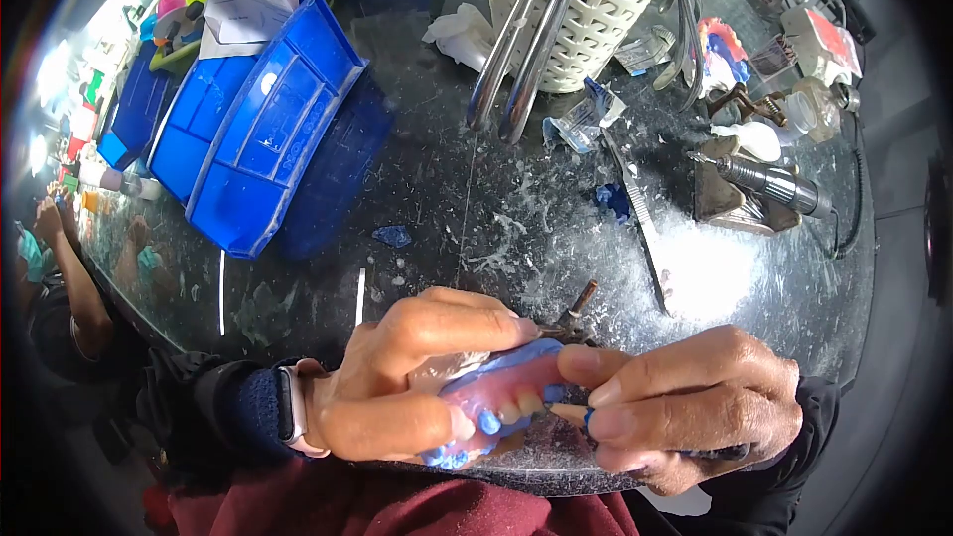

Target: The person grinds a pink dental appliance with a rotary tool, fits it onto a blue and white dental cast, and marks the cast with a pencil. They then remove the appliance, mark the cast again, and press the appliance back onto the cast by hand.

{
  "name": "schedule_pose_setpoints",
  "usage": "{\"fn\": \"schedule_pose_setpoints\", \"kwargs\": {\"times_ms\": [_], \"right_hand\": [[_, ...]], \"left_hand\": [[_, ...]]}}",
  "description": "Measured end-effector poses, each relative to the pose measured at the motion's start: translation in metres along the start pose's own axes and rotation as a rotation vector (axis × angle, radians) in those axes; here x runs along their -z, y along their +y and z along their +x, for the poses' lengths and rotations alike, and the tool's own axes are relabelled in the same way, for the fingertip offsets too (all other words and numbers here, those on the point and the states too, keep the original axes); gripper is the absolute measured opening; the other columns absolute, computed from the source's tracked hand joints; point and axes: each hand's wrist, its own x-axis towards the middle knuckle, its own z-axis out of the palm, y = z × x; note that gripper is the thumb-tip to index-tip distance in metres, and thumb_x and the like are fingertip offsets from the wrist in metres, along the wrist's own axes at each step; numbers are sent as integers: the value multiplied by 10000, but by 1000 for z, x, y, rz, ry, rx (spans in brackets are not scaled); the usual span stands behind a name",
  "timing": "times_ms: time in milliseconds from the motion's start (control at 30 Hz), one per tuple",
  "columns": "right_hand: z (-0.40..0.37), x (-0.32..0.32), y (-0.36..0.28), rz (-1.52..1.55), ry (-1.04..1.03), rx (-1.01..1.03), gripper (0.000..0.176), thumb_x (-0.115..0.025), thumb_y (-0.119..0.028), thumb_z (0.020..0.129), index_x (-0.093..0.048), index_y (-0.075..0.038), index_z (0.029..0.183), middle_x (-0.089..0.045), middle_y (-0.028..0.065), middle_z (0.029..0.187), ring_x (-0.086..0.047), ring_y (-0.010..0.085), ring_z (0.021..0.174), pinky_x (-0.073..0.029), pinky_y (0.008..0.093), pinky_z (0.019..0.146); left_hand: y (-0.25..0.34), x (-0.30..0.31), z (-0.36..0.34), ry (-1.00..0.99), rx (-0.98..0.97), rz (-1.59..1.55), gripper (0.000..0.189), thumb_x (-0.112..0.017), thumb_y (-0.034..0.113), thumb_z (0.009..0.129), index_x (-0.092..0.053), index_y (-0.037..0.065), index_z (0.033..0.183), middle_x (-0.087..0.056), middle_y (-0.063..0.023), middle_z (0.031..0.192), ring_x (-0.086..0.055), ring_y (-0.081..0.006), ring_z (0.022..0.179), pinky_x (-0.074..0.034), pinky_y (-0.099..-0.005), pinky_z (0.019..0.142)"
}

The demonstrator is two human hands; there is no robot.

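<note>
My left hand [407, 377] grips a dental model [516, 377] with pink gums, several teeth and blue wax-like material along its edges. Its thumb and fingers press on the model from either side. In my right hand [695, 412] is a pencil [570, 413], pinched between thumb and fingers. Its sharpened wooden tip meets or nearly meets the teeth, beside a small blue lump; exact contact cannot be made out. Behind the model shows a metal articulator [584, 300] with a copper-coloured pin. The model's underside is mostly hidden by my fingers.
Blue trays [273, 129] with papers stand at the left. A white basket [566, 35] of metal tools is at the back. A long metal tool [640, 208] lies beyond my hands. A handpiece [774, 184] rests on a stand at right. Another person's arm [74, 268] shows far left.
</note>
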Motion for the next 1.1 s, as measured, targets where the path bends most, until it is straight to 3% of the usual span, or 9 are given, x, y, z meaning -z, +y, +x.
{"fn": "schedule_pose_setpoints", "kwargs": {"times_ms": [267,500,600,667,833,967,1100], "right_hand": [[-3,-5,-6,36,46,-35,202,-700,5,705,-621,3,891,-574,143,879,-642,256,840,-552,360,800],[-2,-4,6,-77,6,108,186,-697,5,711,-615,8,878,-564,159,905,-644,253,816,-550,356,806],[-1,-1,0,-41,-35,28,173,-690,-4,729,-614,2,884,-565,160,913,-646,253,801,-548,361,809],[-2,-2,4,-87,-53,79,151,-683,-8,740,-611,-2,874,-558,160,913,-644,264,815,-547,372,814],[-1,5,11,152,-39,88,151,-634,-17,788,-577,-9,928,-525,168,968,-624,292,885,-543,382,818],[-4,-5,22,351,247,113,148,-518,-78,877,-528,29,979,-518,206,1004,-586,347,983,-522,407,835],[-3,-5,30,216,292,21,235,-389,-186,937,-413,-38,1118,-507,187,1012,-610,322,935,-549,341,764]], "left_hand": [[-2,-7,3,52,-12,-51,484,-723,76,711,-318,100,974,-467,-272,874,-591,-358,654,-550,-465,597],[-5,-5,0,37,10,-60,480,-705,25,718,-299,104,961,-452,-244,850,-578,-319,596,-553,-436,582],[-4,-11,-10,131,90,-165,407,-799,107,621,-423,73,771,-499,-249,973,-580,-304,822,-514,-383,695],[-5,-14,-14,183,131,-223,389,-848,153,571,-487,54,679,-523,-254,1038,-583,-300,937,-494,-361,756],[0,-12,-9,160,152,-250,358,-829,119,592,-494,52,702,-524,-247,1053,-585,-329,947,-498,-380,774],[-4,-15,-3,176,16,-195,295,-777,48,639,-495,59,723,-517,-241,1089,-577,-369,960,-508,-403,774],[-11,-20,-4,210,-113,-130,286,-730,-35,655,-464,41,728,-506,-255,1107,-567,-399,955,-532,-426,746]]}}
